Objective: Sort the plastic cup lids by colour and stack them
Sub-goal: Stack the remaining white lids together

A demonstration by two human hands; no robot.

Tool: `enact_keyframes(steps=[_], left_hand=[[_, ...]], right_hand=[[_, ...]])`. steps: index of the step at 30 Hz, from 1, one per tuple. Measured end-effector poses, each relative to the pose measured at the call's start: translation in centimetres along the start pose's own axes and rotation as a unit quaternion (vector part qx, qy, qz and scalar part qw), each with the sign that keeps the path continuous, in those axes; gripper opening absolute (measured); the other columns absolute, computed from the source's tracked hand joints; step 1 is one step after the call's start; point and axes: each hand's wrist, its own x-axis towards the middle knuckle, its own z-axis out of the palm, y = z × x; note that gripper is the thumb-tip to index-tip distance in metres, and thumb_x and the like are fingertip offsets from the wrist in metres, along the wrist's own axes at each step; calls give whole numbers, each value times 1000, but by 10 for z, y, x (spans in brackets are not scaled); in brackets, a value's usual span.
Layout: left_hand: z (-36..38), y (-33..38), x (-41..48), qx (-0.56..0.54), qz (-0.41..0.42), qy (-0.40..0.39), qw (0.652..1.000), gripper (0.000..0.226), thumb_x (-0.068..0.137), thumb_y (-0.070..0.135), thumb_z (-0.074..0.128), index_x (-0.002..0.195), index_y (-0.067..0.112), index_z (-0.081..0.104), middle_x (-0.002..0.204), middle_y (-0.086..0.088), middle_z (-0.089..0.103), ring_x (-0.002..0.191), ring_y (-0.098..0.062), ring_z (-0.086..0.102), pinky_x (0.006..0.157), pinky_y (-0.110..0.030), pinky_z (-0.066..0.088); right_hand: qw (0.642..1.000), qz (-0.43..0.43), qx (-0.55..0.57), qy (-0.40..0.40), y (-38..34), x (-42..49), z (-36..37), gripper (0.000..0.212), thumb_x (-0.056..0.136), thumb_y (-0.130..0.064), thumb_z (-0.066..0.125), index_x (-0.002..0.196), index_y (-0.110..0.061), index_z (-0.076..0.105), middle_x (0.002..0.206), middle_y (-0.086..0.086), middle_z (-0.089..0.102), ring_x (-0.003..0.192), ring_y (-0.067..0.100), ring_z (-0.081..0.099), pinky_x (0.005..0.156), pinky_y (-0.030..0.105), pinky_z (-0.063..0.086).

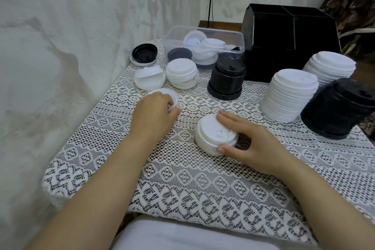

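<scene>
One white stack (213, 134) is gripped by the right hand (251, 144); one lid (168, 93), mostly hidden, seems held by the left hand (156, 111). One of two black stacks (341, 111) is cut off at right.

Soft, even room light falls across the lace cloth (182, 178) — only a faint shadow sits under my right hand (259, 144). The wide lens bows the frame's edges; the black lid stack (341, 111) at far right is slightly smeared, the centre sharp.
</scene>
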Motion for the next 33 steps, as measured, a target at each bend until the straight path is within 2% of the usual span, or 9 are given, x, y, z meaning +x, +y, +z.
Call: enact_keyframes(steps=[4,8,12,15,17,21,28,30,33], left_hand=[[2,-2,1,-15,20,42,999,23,91,22,60,81,3,70,79,-9,65,74,-25,56,65,-36,43],[-6,7,-2,-252,-14,53,966,7,91,15,64,93,13,71,82,7,66,72,-6,57,66,-13,43],[-16,16,-5,-533,-89,-34,840,19,89,1,62,94,19,63,87,6,69,81,-4,65,76,-20,54],[-20,17,-6,-685,-108,-129,709,40,77,-7,70,111,9,56,105,-10,68,96,-22,67,79,-32,58],[-19,16,-8,-707,-81,-191,676,54,69,-9,69,118,9,52,107,-12,68,94,-25,68,77,-33,59],[-16,21,-13,-698,-32,-288,655,68,66,-16,64,127,9,46,109,-14,67,98,-28,66,80,-35,59],[-13,21,-16,-681,22,-332,652,90,56,1,87,135,11,45,126,-14,61,118,-29,58,88,-33,54],[-15,18,-13,-677,14,-286,678,94,54,16,91,136,15,45,124,-7,62,119,-24,58,92,-31,52],[-16,13,-10,-602,31,-219,767,90,56,24,91,134,22,47,128,3,61,125,-14,54,105,-32,44]], right_hand=[[1000,-2,3,3,-1,0,0,79,69,-60,65,139,-49,32,147,-38,23,135,-18,19,114,17,18],[1000,-4,12,9,-2,-2,-1,79,68,-61,65,139,-49,33,147,-34,26,135,-14,23,117,23,21],[997,-24,37,67,0,-2,0,75,73,-78,53,138,-67,17,149,-31,26,138,-8,25,114,27,24],[986,-71,44,146,2,0,1,81,76,-80,50,144,-59,14,155,-24,28,143,-1,26,117,33,26],[978,-106,48,172,0,3,3,85,78,-72,57,149,-50,16,154,-22,29,143,2,28,117,28,26],[967,-161,23,198,-3,10,9,90,78,-48,69,151,-19,25,155,-2,34,143,7,29,116,20,24],[963,-153,53,213,-3,11,10,87,74,-46,73,147,-21,33,147,-3,44,138,9,38,113,36,36],[962,-136,82,223,0,11,6,86,73,-45,72,146,-23,33,147,-3,44,139,11,37,113,45,36],[968,-90,97,215,7,9,-3,88,71,-51,70,147,-26,34,147,-2,41,140,13,35,114,49,34]])
